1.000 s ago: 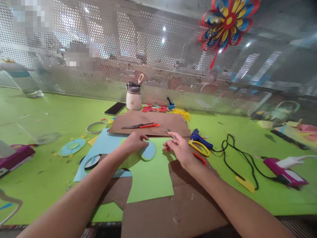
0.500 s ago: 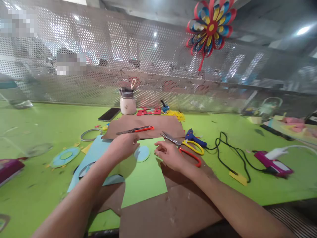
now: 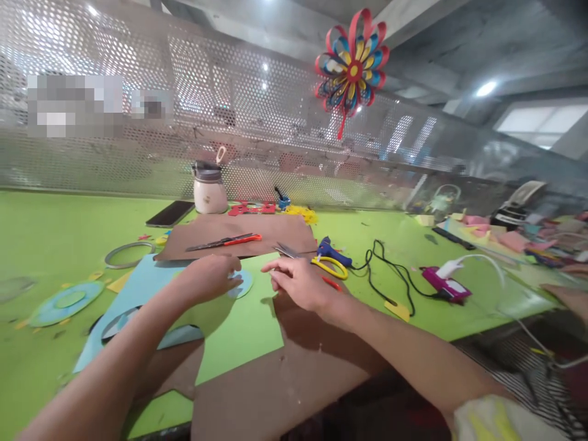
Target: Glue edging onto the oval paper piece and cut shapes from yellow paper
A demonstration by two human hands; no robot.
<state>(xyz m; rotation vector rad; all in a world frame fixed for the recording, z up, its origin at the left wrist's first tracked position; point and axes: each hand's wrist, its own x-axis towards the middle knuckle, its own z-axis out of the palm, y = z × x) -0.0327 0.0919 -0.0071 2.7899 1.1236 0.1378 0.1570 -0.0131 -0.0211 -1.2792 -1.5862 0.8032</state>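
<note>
A light green paper sheet (image 3: 243, 343) lies on brown cardboard (image 3: 261, 401), with a small light blue paper circle (image 3: 245, 283) on its upper part. My left hand (image 3: 209, 278) is over the circle's left side, its fingers loosely bent and slightly apart; whether they touch it I cannot tell. To the right of the circle, my right hand (image 3: 298, 283) hovers at the sheet's edge, fingers spread and holding nothing. Scissors (image 3: 331, 267) with yellow and red handles lie just behind it, partly hidden. Blue paper (image 3: 149, 272) with a round cut-out is under my left forearm.
An orange-handled craft knife (image 3: 243, 240) rests on brown sheet. Farther back are a phone (image 3: 169, 214), a pale jug (image 3: 210, 195) and yellow strands (image 3: 301, 214). A blue glue gun (image 3: 334, 251) trails its cord to a purple power strip (image 3: 445, 285). A tape ring (image 3: 129, 254) lies left.
The view has turned to the right, so things sit farther left in the picture. My left fingers have loosened over the circle; my right hand now covers more of the scissors.
</note>
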